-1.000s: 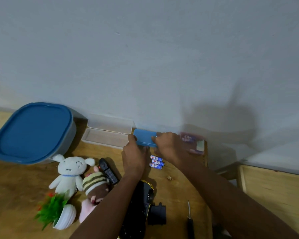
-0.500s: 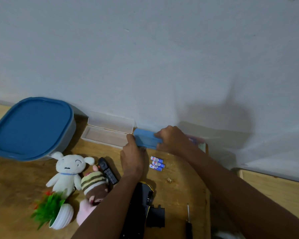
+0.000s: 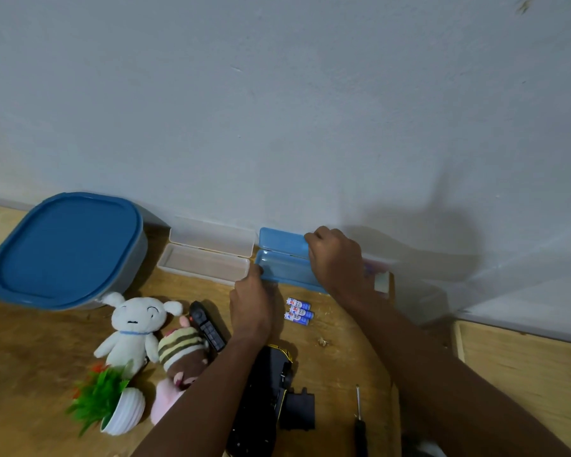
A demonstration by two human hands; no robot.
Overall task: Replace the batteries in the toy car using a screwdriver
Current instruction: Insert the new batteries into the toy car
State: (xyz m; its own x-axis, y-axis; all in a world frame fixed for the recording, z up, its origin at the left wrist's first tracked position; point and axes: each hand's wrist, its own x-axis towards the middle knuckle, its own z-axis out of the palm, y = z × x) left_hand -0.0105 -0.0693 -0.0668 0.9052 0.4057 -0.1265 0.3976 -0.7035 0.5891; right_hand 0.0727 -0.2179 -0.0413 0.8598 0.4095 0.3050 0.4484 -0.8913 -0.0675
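Nearest the camera, a screwdriver [image 3: 359, 420] with a thin metal shaft and a black handle lay on the wooden surface [image 3: 30, 357]. Left of it lay the toy car [image 3: 264, 390], of black and yellow plastic, partly under the left forearm, with a black, boxy battery cover [image 3: 299, 409] just beside it. Farther on, three small cylindrical batteries [image 3: 299, 311] with blue and white labels lay side by side between the arms. The left hand [image 3: 249, 301] gripped the near left corner of a rectangular blue plastic case [image 3: 284, 270], its fingers curled on the rim. The right hand [image 3: 338, 258] held the raised lid [image 3: 282, 242] by its edge. Beside it, against the smooth pale wall [image 3: 277, 110], stood an open clear plastic case [image 3: 205, 262].
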